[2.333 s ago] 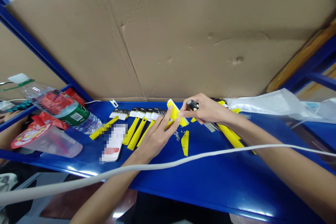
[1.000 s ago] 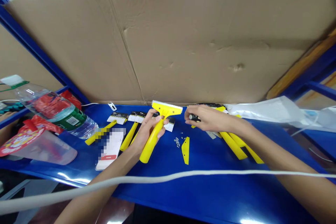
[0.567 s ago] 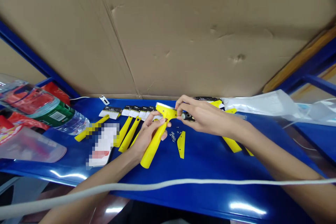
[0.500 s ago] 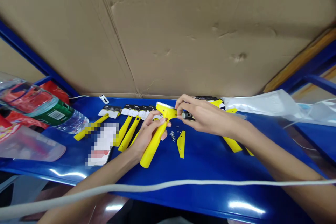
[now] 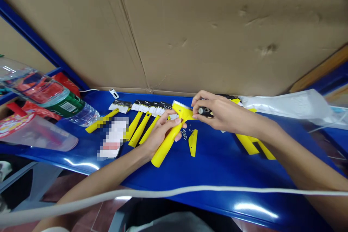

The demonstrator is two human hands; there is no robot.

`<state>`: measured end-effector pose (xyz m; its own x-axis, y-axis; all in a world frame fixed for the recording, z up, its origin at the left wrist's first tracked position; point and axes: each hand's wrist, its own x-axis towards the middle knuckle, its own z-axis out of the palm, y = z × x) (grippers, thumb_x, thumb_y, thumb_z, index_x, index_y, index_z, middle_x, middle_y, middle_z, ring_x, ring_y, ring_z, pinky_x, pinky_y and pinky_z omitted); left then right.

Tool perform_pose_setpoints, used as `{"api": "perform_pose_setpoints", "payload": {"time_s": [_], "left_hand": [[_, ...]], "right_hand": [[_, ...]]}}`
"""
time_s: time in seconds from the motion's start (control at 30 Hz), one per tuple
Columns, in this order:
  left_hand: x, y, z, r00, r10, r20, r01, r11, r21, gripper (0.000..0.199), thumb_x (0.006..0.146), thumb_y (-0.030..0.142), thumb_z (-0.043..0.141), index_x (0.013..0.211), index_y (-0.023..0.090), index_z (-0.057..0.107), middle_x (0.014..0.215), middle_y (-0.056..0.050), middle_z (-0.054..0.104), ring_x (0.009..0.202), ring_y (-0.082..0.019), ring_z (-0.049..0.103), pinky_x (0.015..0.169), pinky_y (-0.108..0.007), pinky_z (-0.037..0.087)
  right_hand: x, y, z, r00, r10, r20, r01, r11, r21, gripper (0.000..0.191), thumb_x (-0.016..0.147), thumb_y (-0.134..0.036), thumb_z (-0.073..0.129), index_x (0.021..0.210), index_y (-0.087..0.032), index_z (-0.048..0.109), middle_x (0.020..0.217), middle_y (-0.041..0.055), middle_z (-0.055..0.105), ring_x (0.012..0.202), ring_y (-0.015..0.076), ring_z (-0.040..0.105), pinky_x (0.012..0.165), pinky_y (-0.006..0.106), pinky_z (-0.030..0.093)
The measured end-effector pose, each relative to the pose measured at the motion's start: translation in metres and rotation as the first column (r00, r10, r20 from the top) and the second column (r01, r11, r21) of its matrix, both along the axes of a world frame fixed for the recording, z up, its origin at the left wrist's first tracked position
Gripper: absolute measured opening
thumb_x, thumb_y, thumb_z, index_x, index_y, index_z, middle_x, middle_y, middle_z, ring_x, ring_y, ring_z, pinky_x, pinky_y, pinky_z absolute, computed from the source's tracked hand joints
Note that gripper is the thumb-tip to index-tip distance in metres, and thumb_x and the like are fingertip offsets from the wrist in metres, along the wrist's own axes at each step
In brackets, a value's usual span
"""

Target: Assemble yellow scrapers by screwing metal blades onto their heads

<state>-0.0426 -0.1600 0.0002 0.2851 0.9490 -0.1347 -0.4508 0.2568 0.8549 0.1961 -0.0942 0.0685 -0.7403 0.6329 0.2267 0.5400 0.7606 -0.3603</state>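
My left hand (image 5: 160, 134) is wrapped round a yellow scraper (image 5: 164, 152), its handle slanting down toward me and its wide head up. A pale metal strip runs along the head's upper edge. My right hand (image 5: 220, 112) is closed on a screwdriver with a dark handle (image 5: 205, 112), and its fingertips are at the right end of the scraper head; the tool's tip is hidden. Below the hands lie a loose yellow cover piece (image 5: 193, 144) with holes and a small group of screws and nuts (image 5: 184, 135) on the blue table (image 5: 217, 170).
Several carded yellow scrapers (image 5: 140, 129) lie left of my hands, more yellow scrapers (image 5: 247, 144) to the right. A phone (image 5: 112, 139), a water bottle (image 5: 67, 106) and a plastic cup (image 5: 51, 132) are at left. Cardboard (image 5: 190, 25) stands behind; a white cable (image 5: 190, 189) crosses in front.
The camera view has shifted, so the table's contents appear farther right and slightly higher. Both hands stay at the scraper; the right hand has turned slightly, showing more of the screwdriver handle's end.
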Motion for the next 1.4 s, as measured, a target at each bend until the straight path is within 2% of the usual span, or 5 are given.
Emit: {"api": "perform_pose_setpoints", "payload": {"time_s": [0.5,0.8,1.1,1.27,1.4], "left_hand": [[-0.002,0.004,0.002,0.996,0.015,0.085,-0.008,0.997,-0.081,0.040,0.085,0.023,0.087,0.109,0.026,0.056,0.097,-0.003,0.071,0.075,-0.015,0.070,0.045,-0.017,0.039],[-0.002,0.004,-0.005,0.993,0.015,0.121,-0.004,0.996,-0.089,0.037,0.087,0.020,0.085,0.110,0.025,0.056,0.094,-0.003,0.068,0.080,-0.016,0.071,0.043,-0.015,0.040],[0.001,0.010,0.009,0.949,0.119,0.292,-0.042,0.966,-0.257,0.043,0.087,0.009,0.077,0.118,0.022,0.051,0.107,-0.010,0.066,0.079,-0.011,0.069,0.045,-0.009,0.041],[-0.001,0.009,0.008,0.925,0.131,0.356,-0.035,0.964,-0.265,0.037,0.094,0.007,0.068,0.123,0.022,0.052,0.123,-0.015,0.066,0.086,-0.012,0.071,0.049,-0.009,0.046],[-0.003,0.008,0.007,0.915,0.144,0.377,-0.033,0.958,-0.285,0.034,0.096,0.006,0.066,0.124,0.021,0.054,0.124,-0.016,0.066,0.089,-0.012,0.072,0.053,-0.011,0.049]], "right_hand": [[-0.006,0.007,0.006,0.983,-0.035,-0.180,-0.017,0.960,-0.279,0.019,0.095,-0.040,0.075,0.088,-0.022,0.074,0.104,0.0059,0.075,0.095,0.0224,0.070,0.087,0.038,0.052],[-0.005,0.014,0.000,0.956,-0.273,-0.106,0.130,0.718,-0.684,0.041,0.075,-0.047,0.092,0.096,-0.024,0.065,0.065,-0.0087,0.057,0.044,0.0094,0.046,0.042,0.025,0.035],[-0.001,0.016,0.011,0.937,-0.233,-0.260,0.118,0.912,-0.392,0.036,0.084,-0.054,0.086,0.099,-0.023,0.074,0.105,0.0046,0.078,0.093,0.0228,0.069,0.083,0.038,0.054],[0.008,0.001,0.029,0.740,-0.308,-0.598,0.235,0.951,-0.199,0.036,0.093,-0.046,0.079,0.122,-0.028,0.066,0.109,0.0050,0.069,0.086,0.0228,0.067,0.077,0.042,0.056],[0.006,-0.019,0.050,0.620,-0.132,-0.773,-0.001,0.986,-0.169,0.043,0.100,-0.031,0.073,0.139,-0.035,0.054,0.119,0.0028,0.064,0.089,0.0203,0.071,0.077,0.040,0.061]]}}
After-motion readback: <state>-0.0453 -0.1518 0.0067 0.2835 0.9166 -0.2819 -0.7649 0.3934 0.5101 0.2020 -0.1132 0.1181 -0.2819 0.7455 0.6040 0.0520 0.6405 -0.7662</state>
